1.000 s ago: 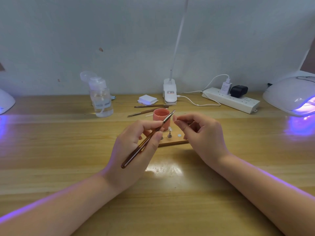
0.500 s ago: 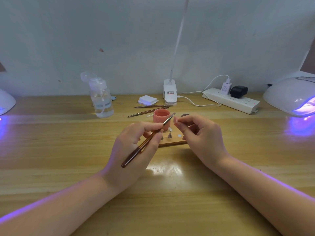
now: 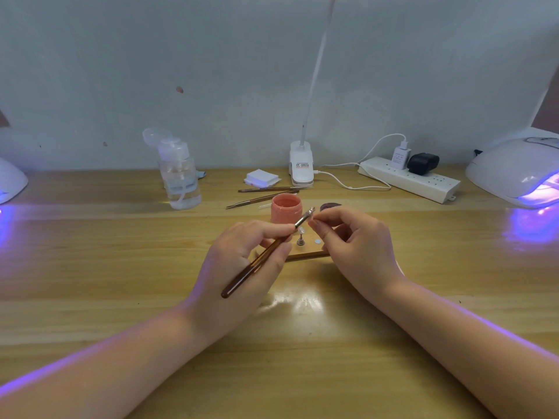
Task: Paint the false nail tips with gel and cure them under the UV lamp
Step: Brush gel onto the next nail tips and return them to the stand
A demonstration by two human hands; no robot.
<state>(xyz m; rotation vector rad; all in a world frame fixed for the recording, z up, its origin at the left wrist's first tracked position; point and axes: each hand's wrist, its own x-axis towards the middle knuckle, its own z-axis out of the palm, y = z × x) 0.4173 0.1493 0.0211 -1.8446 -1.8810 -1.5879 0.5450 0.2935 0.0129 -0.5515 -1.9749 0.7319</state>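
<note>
While you work at the wooden table (image 3: 90, 267), this is how things lie:
Pink jar (image 3: 286, 209): open, pink gel inside, just behind your hands.
Left hand (image 3: 242, 267): grips a brush (image 3: 266, 252), its tip at your right fingertips.
Right hand (image 3: 354, 246): pinches something too small to tell.
UV lamp (image 3: 517, 170): lit, far right edge.
Clear bottle (image 3: 180, 176): back left, part-filled.

Pinched nail tip (image 3: 314, 219) barely discernible
</note>
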